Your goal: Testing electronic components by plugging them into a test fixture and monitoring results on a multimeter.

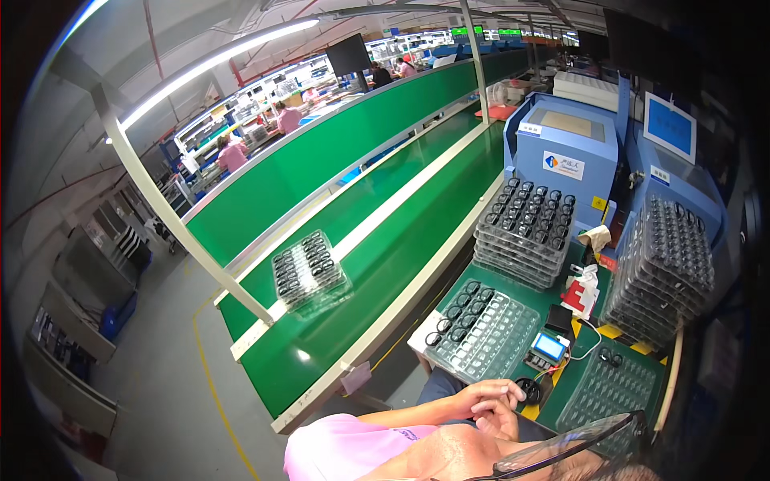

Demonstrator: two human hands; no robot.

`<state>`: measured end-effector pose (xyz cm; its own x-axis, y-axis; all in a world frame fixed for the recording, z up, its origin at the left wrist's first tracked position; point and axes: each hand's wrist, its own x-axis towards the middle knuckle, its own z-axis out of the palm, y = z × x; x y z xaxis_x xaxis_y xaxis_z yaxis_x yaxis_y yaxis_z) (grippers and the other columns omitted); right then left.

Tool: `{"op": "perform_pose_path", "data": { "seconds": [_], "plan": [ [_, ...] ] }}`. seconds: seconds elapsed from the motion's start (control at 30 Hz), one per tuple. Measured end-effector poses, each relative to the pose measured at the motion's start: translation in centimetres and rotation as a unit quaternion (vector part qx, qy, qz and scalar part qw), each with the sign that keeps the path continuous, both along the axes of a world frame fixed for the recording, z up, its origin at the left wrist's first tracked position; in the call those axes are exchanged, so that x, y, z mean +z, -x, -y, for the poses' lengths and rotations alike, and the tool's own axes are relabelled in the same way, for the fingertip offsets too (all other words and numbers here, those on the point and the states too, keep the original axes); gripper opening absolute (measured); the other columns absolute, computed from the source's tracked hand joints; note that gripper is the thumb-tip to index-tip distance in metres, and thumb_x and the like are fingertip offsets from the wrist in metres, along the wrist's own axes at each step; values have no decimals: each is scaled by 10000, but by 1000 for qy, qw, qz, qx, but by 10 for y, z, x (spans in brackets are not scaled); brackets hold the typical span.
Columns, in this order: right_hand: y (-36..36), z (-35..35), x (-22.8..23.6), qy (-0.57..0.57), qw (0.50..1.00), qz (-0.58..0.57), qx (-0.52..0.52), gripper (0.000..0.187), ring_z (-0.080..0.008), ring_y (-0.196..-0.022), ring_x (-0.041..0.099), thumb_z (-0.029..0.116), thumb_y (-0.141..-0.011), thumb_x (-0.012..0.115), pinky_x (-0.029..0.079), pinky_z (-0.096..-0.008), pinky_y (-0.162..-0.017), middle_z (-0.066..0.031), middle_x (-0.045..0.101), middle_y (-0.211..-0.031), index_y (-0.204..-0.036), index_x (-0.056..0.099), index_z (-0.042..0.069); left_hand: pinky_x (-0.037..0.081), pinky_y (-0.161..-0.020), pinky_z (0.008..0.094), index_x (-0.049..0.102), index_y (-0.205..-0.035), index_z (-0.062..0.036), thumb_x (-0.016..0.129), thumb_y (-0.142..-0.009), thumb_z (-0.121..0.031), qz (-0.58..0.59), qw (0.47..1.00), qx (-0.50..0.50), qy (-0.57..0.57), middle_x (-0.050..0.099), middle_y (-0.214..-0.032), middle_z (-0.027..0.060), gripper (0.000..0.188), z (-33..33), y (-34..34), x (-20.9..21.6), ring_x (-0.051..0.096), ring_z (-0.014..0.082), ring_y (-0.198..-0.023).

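My left hand (489, 393) and my right hand (499, 418) are close together at the bench's near edge, fingers curled. Whatever lies between them is too small or hidden to name. Beside the left fingertips is a black ring-shaped piece (530, 390), and I cannot tell whether they touch it. Just beyond, a transparent moulded tray (501, 341) carries several black looped bands (461, 311) in its far left part. Another transparent tray (601, 401) lies to the right with a few black bands (610, 357) at its far end. A small device with a lit screen (550, 346) and wires stands between the trays.
Tall tray stacks with black bands stand at the back (525, 228) and right (662, 272). Blue machines (565, 136) rise behind them. A green conveyor (377, 297) runs along the left, carrying a filled tray (309, 268). White tissue (585, 280) and a black box (559, 318) sit mid-bench.
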<state>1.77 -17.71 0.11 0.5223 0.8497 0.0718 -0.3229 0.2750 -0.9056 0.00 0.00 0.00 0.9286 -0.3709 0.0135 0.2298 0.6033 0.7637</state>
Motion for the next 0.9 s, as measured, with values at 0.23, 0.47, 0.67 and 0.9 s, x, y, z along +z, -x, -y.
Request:
{"op": "perform_pose_path", "data": {
  "seconds": [0.23, 0.47, 0.67, 0.9],
  "plan": [
    [8, -9, -2, -29, 994, 104, -11, 346, -240, -1285, 523, 167, -909, 793, 467, -377, -1076, -123, 483, -1395, -1208, 728, 6, 492, -816, 249, 668, -1287, -9, 577, -1066, -326, -12, 999, -7, -39, 637, -1041, 73, 397, -2, 4, 3, 610, 133, -927],
    [12, -8, 13, -6, 981, 196, 15, 385, -248, -1283, 565, 187, -934, 768, 441, -390, -1140, -136, 605, -1368, -1274, 706, 18, 479, -804, 279, 695, -1249, -31, 647, -1024, -382, -31, 990, -42, -134, 655, -1028, 23, 419, -2, 1, 7, 584, 116, -906],
    [15, -6, 24, 10, 983, 162, 82, 444, -280, -1340, 598, 159, -982, 733, 445, -423, -1160, -170, 663, -1378, -1382, 612, 8, 419, -676, 257, 747, -1084, -8, 698, -999, -382, -17, 991, -55, -118, 655, -880, 13, 386, 4, 0, 3, 547, 93, -758],
    [22, -7, -3, -38, 985, 95, 140, 549, -281, -1367, 576, 125, -985, 730, 444, -435, -1163, -154, 629, -1443, -1476, 514, 8, 389, -600, 251, 743, -1034, 11, 709, -1012, -305, -37, 988, -87, -121, 628, -770, 5, 319, 8, 4, -5, 510, 74, -648]
  ]
}}
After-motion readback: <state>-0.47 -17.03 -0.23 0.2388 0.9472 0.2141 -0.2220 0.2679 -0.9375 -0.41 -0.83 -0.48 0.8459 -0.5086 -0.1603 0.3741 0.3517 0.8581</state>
